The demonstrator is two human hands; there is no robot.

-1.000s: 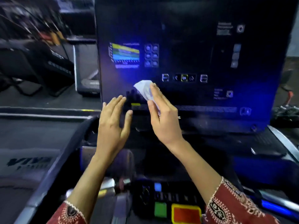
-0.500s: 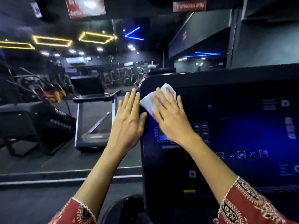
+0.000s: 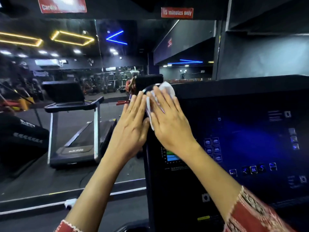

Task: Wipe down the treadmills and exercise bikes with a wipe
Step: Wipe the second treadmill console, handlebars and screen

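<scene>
Right hand (image 3: 168,121) is flat with fingers straight, pressing the white wipe (image 3: 167,88) onto the top-left corner of the treadmill console (image 3: 242,131). A flat palm probably spreads pressure across the panel. Left hand (image 3: 132,124) is also flat and holds nothing. It rests against the console's left edge, likely bracing it against the push.

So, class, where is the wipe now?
In the head view, centre: the wipe lies under the right hand on the console, at its top left corner, beside the left hand.
</scene>
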